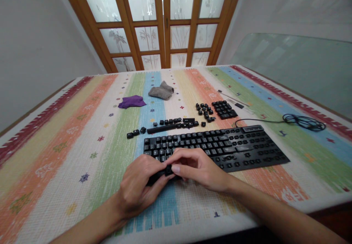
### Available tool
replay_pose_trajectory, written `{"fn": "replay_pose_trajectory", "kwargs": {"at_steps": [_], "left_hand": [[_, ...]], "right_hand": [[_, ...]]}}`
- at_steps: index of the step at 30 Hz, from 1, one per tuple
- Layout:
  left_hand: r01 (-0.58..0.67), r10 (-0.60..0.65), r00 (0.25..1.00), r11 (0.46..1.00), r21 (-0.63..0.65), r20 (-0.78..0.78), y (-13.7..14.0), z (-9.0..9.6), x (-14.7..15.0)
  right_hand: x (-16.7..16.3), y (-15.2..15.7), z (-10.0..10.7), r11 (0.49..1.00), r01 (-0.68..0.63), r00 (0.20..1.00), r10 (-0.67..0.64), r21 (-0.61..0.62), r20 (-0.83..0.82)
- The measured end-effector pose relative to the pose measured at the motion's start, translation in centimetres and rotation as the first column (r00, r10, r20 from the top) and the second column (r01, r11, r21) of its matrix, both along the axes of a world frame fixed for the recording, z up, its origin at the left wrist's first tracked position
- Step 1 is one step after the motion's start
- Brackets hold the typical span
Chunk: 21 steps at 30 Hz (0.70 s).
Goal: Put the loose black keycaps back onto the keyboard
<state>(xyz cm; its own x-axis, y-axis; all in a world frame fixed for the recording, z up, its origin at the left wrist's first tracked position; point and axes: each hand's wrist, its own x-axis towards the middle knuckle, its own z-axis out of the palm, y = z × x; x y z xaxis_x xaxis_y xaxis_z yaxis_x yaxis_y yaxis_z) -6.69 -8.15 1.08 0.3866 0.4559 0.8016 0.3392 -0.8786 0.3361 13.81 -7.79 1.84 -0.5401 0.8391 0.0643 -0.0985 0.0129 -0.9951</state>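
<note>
A black keyboard [209, 141] lies on the table, its upper left keys in place and its right part showing bare key sockets. Over its lower left corner my two hands meet. Between their fingertips is a small black keycap [168, 170]. My left hand [140, 181] pinches it from the left with thumb and forefinger. My right hand [200, 168] has its thumb and forefinger closed on the same keycap from the right. The keys under my hands are hidden. Behind the keyboard lie a long spacebar [161, 128] and several loose keycaps [203, 109].
A block of keycaps [224, 109] sits behind the keyboard. A coiled cable [304, 122] lies at the right. Farther back are a purple cloth [132, 102] and a grey cloth [161, 91]. A striped tablecloth [82, 145] covers the table; wooden doors [165, 24] stand beyond it.
</note>
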Motion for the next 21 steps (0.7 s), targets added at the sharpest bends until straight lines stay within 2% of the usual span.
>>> {"fn": "replay_pose_trajectory", "kwargs": {"at_steps": [21], "left_hand": [[0.025,-0.025,1.0,0.999,-0.027,-0.012,-0.05,-0.38,-0.17]], "right_hand": [[-0.12,0.02,0.03,1.0,0.012,1.0,-0.012,0.011,0.019]]}}
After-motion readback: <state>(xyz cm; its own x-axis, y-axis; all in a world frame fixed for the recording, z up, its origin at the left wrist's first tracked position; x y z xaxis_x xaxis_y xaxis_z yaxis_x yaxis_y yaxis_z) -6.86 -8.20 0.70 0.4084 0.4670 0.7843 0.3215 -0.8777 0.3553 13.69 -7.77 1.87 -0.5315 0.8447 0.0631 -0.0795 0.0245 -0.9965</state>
